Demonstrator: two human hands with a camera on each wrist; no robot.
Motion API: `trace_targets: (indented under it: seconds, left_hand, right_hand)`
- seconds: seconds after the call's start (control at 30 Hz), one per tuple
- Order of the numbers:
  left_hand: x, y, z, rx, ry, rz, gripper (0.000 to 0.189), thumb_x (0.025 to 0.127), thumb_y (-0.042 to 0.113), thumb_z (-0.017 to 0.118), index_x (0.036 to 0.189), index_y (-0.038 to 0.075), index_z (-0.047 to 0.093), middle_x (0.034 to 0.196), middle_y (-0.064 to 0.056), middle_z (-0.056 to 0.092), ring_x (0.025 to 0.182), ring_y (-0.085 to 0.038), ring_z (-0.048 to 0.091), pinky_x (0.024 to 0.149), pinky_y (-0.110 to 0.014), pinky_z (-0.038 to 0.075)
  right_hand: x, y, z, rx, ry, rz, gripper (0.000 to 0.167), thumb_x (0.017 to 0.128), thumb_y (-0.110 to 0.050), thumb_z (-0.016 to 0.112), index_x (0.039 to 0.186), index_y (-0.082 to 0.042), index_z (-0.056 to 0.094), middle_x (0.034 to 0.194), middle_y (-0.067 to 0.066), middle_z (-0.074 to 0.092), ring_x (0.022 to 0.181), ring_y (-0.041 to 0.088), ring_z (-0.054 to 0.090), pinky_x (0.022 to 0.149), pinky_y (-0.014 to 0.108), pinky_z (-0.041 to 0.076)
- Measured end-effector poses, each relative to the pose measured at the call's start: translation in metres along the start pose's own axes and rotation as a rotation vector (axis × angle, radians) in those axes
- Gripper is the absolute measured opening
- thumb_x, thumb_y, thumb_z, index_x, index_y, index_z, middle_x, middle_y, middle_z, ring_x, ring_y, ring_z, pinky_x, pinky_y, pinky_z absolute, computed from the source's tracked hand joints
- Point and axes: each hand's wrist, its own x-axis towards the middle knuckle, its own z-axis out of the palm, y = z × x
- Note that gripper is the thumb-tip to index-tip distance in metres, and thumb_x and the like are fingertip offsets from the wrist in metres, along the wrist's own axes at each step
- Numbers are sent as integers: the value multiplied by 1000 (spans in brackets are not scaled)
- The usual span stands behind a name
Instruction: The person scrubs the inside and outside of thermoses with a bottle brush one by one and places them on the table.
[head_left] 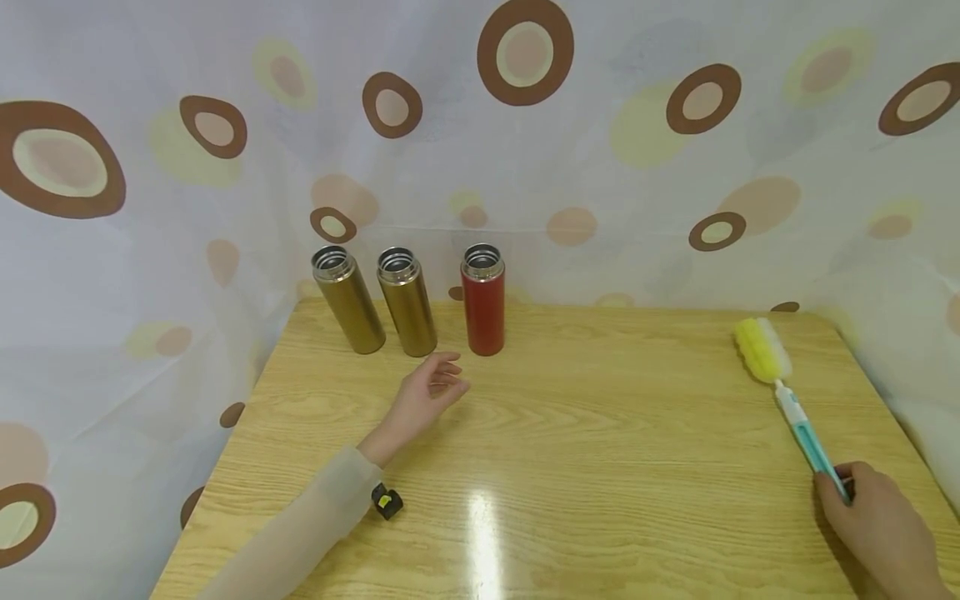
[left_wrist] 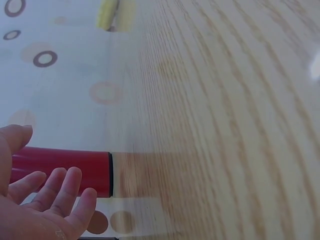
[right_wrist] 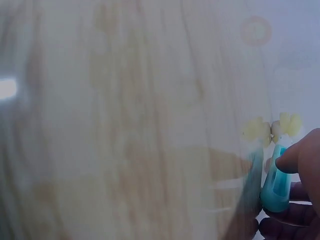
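My left hand (head_left: 423, 398) is held over the table just in front of the bottles, its fingers loosely bent and nothing between them. Nearest to it are a red vacuum flask (head_left: 484, 315) and the right-hand one of two gold flasks (head_left: 408, 310). The other gold flask (head_left: 351, 307) stands farther left; all three are upright and without lids. In the left wrist view the fingers partly cover the red flask (left_wrist: 95, 172). At the right side, my right hand (head_left: 877, 521) grips a bottle brush (head_left: 806, 433) by its teal handle, the yellow-and-white sponge head pointing away.
The flasks stand in a row near the back edge of the wooden table (head_left: 600, 467). A patterned curtain (head_left: 600, 192) hangs behind the table and along both sides. A small black object (head_left: 387, 502) is at the left cuff.
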Motion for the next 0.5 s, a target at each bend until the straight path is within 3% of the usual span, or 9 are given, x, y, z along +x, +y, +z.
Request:
trace_targets:
  seconds: [0.17, 0.27, 0.37, 0.5]
  left_hand:
    - [-1, -1, -1, 11, 7, 12, 50, 102, 16, 69, 145, -3, 51, 131, -24, 64, 119, -34, 65, 107, -51, 50]
    - [-1, -1, -2, 33, 9, 27, 48, 103, 17, 68, 144, -3, 52, 131, -24, 64, 119, -34, 65, 105, -51, 51]
    - [-2, 0, -3, 96, 24, 50, 47, 104, 21, 66, 143, -1, 54, 135, -23, 63, 123, -34, 62, 104, -52, 51]
    - [-4, 2, -5, 228, 63, 88, 48, 106, 28, 63, 145, 1, 54, 143, -21, 56, 133, -37, 53, 108, -54, 48]
  right_hand:
    - [1, 2, 0, -9, 30, -24, 48, 106, -27, 54, 111, 21, 56, 83, 20, 64, 69, 28, 61, 51, 35, 45]
    - [1, 2, 0, 3, 106, -58, 49, 105, -28, 55, 112, 21, 56, 90, 32, 63, 72, 41, 62, 52, 45, 49]
    - [1, -1, 0, 15, 229, -142, 44, 103, -23, 59, 110, 21, 58, 98, 43, 60, 79, 55, 59, 57, 58, 49]
    - [5, -15, 3, 22, 380, -326, 32, 97, -12, 64, 103, 20, 62, 93, 42, 60, 78, 57, 57, 63, 64, 45]
